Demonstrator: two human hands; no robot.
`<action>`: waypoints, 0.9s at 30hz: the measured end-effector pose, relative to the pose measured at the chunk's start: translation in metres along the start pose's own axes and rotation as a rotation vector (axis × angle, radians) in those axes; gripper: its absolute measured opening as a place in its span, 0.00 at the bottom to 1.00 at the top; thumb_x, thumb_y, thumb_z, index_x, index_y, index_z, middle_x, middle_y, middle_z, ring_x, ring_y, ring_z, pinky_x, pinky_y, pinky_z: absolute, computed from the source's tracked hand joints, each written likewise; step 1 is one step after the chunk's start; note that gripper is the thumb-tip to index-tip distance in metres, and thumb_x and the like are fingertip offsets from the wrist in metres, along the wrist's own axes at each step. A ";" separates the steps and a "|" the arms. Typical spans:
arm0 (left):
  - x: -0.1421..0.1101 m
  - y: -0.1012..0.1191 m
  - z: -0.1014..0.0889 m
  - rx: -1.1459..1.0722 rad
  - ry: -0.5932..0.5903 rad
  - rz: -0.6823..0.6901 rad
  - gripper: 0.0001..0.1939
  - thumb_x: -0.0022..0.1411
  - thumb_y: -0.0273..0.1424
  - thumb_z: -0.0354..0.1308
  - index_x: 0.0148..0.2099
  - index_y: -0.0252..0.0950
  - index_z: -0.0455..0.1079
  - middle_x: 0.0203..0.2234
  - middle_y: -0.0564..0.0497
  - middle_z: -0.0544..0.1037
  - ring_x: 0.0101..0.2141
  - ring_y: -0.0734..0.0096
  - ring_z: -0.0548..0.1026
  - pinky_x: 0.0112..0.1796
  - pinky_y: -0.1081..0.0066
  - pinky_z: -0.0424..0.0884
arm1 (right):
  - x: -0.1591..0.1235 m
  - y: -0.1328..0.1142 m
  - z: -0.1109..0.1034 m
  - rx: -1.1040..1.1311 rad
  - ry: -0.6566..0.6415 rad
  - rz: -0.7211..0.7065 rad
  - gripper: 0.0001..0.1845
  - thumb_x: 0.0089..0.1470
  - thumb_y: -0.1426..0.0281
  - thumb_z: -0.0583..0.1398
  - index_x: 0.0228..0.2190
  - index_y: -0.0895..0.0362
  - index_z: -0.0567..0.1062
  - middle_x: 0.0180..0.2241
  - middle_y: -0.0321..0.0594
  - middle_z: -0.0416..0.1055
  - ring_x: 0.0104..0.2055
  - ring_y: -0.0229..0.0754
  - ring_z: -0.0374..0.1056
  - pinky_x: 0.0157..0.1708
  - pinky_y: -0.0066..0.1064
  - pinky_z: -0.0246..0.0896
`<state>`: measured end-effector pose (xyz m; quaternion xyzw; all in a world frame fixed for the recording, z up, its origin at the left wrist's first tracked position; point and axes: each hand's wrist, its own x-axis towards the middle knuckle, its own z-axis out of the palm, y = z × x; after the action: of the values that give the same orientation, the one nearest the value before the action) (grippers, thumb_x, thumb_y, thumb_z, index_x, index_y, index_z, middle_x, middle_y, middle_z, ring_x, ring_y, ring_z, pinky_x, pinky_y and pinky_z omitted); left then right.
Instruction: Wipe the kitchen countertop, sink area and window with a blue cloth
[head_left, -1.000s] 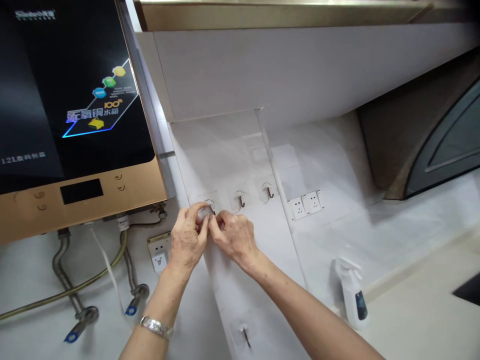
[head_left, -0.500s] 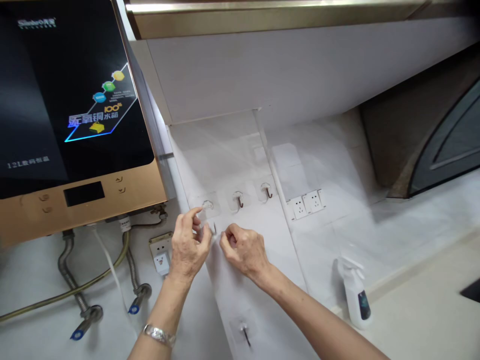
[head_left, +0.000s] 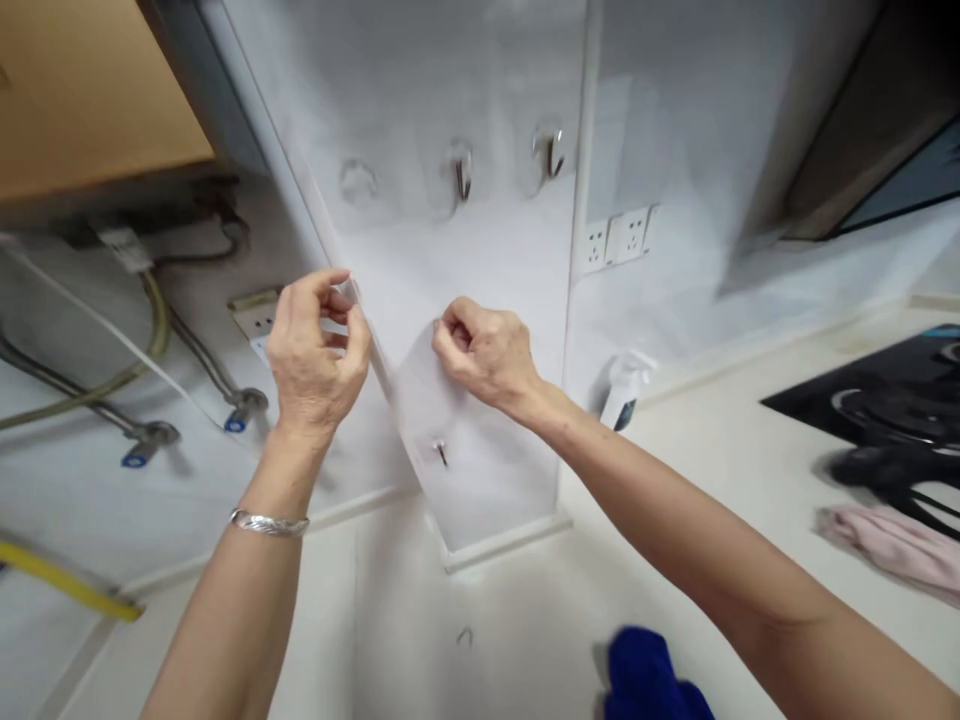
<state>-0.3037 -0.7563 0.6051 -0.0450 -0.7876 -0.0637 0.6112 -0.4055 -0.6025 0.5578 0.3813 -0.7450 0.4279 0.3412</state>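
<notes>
My left hand is raised by the left edge of the white wall column, thumb and index finger curled but apart, with nothing plain between them. A silver bracelet circles that wrist. My right hand is in front of the column, its fingers pinched together; whatever they hold, if anything, is hidden. Above, a clear adhesive patch bears no visible metal hook. Beside it are two clear-backed wall hooks, a middle hook and a right hook. Lower down is another hook. A small curved metal hook shows against the countertop.
A gold-fronted water heater with pipes hangs at left. Wall sockets, a white spray bottle and a black stove are at right. A pink cloth and a blue cloth lie on the counter.
The view has tilted down, bringing the counter in. My hands have moved down from the bare patch and farther apart. A dark hook between them earlier is gone; a hook now shows lower, against the counter.
</notes>
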 end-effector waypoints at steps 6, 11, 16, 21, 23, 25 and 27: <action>-0.186 -0.014 -0.021 -0.227 -0.567 -0.575 0.13 0.68 0.38 0.51 0.46 0.36 0.72 0.29 0.53 0.75 0.25 0.76 0.73 0.28 0.74 0.72 | -0.134 0.059 -0.020 0.112 -0.312 0.116 0.17 0.64 0.63 0.52 0.25 0.56 0.67 0.18 0.29 0.61 0.22 0.32 0.59 0.28 0.26 0.52; -0.386 0.013 -0.046 -0.159 -1.371 -0.776 0.11 0.65 0.33 0.52 0.47 0.37 0.73 0.42 0.45 0.78 0.40 0.65 0.76 0.46 0.64 0.72 | -0.342 0.110 -0.039 -0.078 -0.662 0.347 0.19 0.65 0.61 0.48 0.33 0.55 0.74 0.28 0.39 0.73 0.28 0.39 0.69 0.32 0.31 0.63; -0.472 0.060 -0.054 -0.012 -1.275 -0.920 0.17 0.64 0.34 0.54 0.54 0.36 0.68 0.50 0.41 0.71 0.47 0.59 0.74 0.48 0.61 0.72 | -0.506 0.127 -0.063 -0.453 -0.832 0.519 0.29 0.60 0.55 0.51 0.60 0.49 0.70 0.61 0.49 0.67 0.61 0.65 0.63 0.53 0.60 0.61; -0.485 0.072 -0.048 0.059 -1.117 -0.983 0.12 0.65 0.36 0.49 0.47 0.39 0.69 0.46 0.45 0.73 0.48 0.60 0.72 0.47 0.61 0.71 | -0.529 0.111 -0.049 -0.555 -0.794 0.498 0.29 0.60 0.62 0.51 0.61 0.53 0.69 0.64 0.53 0.63 0.65 0.66 0.56 0.58 0.59 0.57; -0.486 0.071 -0.045 0.074 -1.084 -0.996 0.14 0.66 0.38 0.45 0.41 0.38 0.69 0.41 0.44 0.73 0.43 0.60 0.73 0.46 0.60 0.70 | -0.519 0.104 -0.039 -0.579 -0.740 0.470 0.28 0.58 0.66 0.53 0.59 0.55 0.72 0.62 0.56 0.65 0.64 0.67 0.57 0.58 0.60 0.56; -0.485 0.071 -0.043 0.086 -1.050 -0.999 0.16 0.65 0.41 0.42 0.37 0.38 0.67 0.38 0.43 0.73 0.41 0.57 0.73 0.46 0.56 0.70 | -0.512 0.102 -0.035 -0.546 -0.676 0.415 0.27 0.56 0.68 0.56 0.58 0.54 0.73 0.61 0.54 0.66 0.64 0.66 0.57 0.60 0.59 0.53; -0.484 0.073 -0.042 0.088 -1.018 -0.997 0.18 0.63 0.43 0.41 0.36 0.39 0.66 0.37 0.41 0.73 0.41 0.54 0.73 0.47 0.53 0.70 | -0.510 0.105 -0.035 -0.481 -0.625 0.361 0.28 0.55 0.69 0.57 0.57 0.52 0.73 0.60 0.50 0.67 0.64 0.64 0.57 0.62 0.58 0.50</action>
<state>-0.1322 -0.6871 0.1499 0.3210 -0.9039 -0.2746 0.0668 -0.2459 -0.3938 0.1066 0.2657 -0.9458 0.1592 0.0980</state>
